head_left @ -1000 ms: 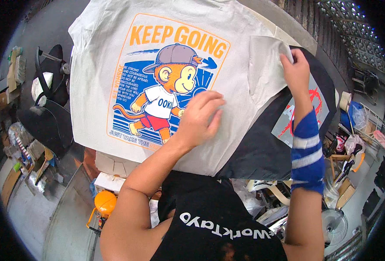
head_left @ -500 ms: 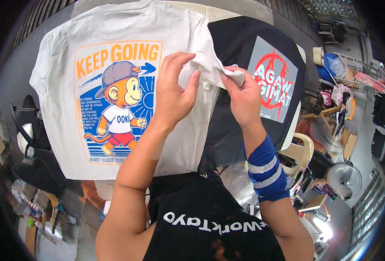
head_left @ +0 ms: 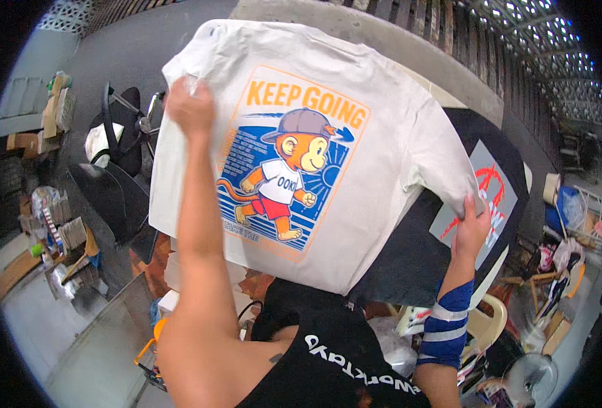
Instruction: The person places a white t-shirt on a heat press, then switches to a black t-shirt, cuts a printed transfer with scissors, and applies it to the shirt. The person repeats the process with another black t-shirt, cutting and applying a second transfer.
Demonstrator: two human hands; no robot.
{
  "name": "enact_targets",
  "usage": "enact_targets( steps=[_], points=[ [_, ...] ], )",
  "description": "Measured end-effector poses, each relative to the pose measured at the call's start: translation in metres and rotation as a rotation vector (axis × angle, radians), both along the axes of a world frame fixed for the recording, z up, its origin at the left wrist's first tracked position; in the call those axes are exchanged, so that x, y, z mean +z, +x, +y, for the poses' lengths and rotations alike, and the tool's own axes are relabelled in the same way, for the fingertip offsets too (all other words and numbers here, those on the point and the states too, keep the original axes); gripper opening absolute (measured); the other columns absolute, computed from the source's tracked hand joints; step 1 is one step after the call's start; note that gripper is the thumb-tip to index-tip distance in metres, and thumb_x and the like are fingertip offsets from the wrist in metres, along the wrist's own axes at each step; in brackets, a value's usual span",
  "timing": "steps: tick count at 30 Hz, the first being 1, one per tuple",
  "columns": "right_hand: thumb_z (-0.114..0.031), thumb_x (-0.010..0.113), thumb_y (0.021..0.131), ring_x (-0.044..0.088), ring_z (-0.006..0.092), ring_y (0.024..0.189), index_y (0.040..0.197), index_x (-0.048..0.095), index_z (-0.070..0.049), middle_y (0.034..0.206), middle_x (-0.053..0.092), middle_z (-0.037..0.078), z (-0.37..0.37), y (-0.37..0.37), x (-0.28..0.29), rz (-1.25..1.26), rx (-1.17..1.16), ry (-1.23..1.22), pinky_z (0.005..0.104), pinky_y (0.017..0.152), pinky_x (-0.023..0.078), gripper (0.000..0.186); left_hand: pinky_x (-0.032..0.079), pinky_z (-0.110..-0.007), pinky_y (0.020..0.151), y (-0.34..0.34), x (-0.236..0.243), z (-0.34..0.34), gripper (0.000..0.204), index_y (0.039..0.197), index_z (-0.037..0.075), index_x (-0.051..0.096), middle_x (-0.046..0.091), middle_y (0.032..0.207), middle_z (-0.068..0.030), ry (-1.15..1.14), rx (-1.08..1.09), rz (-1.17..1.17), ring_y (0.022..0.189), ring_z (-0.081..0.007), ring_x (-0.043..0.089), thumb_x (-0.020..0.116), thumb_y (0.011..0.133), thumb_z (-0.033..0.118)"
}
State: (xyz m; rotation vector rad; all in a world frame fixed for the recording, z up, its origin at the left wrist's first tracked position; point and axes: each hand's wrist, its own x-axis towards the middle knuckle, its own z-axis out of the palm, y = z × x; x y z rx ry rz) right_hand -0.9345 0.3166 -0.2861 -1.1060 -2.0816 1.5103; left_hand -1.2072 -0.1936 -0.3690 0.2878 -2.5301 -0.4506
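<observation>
A white T-shirt (head_left: 362, 204) lies spread out, its back bearing a large print of a cartoon monkey in a cap. At the shirt's left sleeve, my left hand (head_left: 191, 109) is closed on the cloth, blurred by motion. My right hand (head_left: 472, 228) pinches the hem of the right sleeve between thumb and fingers. Partly covered by that sleeve is a black T-shirt (head_left: 409, 265) with a grey and red print (head_left: 443, 221). A blue wrap with pale stripes (head_left: 445, 323) covers my right forearm.
Pale table parts (head_left: 416, 78) show behind the shirts. To the left stands a black chair (head_left: 104, 197); a cream plastic chair (head_left: 491, 326) is at lower right, near a fan (head_left: 532, 381). Boxes and clutter (head_left: 63, 251) lie at far left, more at far right.
My left hand has moved from beside the right sleeve to the white T-shirt's left sleeve. My right hand, still pinching the right sleeve, has moved right and nearer. The view has shifted.
</observation>
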Motion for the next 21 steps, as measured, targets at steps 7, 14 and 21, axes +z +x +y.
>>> enact_targets(
  steps=[7,14,21],
  points=[
    [-0.018,0.07,0.097,0.065,0.0172,0.079,0.114,0.065,0.004,0.096,0.071,0.008,0.002,0.05,-0.065,-0.345,0.12,0.115,0.0349,0.073,0.052,0.029,0.048,-0.043,0.102,-0.108,-0.03,-0.086,0.035,0.129,0.014,0.069,0.069,0.123,-0.012,-0.023,-0.219,-0.215,0.12,-0.033,0.061,0.057,0.096,0.02],
    [-0.017,0.068,0.096,0.062,0.0186,0.073,0.108,0.063,0.0,0.082,0.068,0.01,-0.033,0.073,-0.096,-0.415,0.364,0.416,0.0345,0.07,0.05,0.022,0.039,-0.055,0.105,-0.123,-0.019,-0.002,0.051,0.147,0.031,0.054,0.053,0.142,-0.0064,-0.368,-0.116,-0.487,0.131,-0.0332,0.05,0.049,0.098,0.021],
    [-0.017,0.067,0.096,0.066,0.0226,0.077,0.105,0.063,-0.001,0.083,0.068,0.013,-0.059,0.05,-0.078,-0.533,0.256,0.397,0.0358,0.071,0.051,0.019,0.039,-0.054,0.107,-0.131,-0.048,-0.02,0.04,0.137,0.028,0.063,0.058,0.139,-0.0035,-0.266,-0.082,-0.392,0.131,-0.0312,0.051,0.048,0.1,0.026]
  ],
)
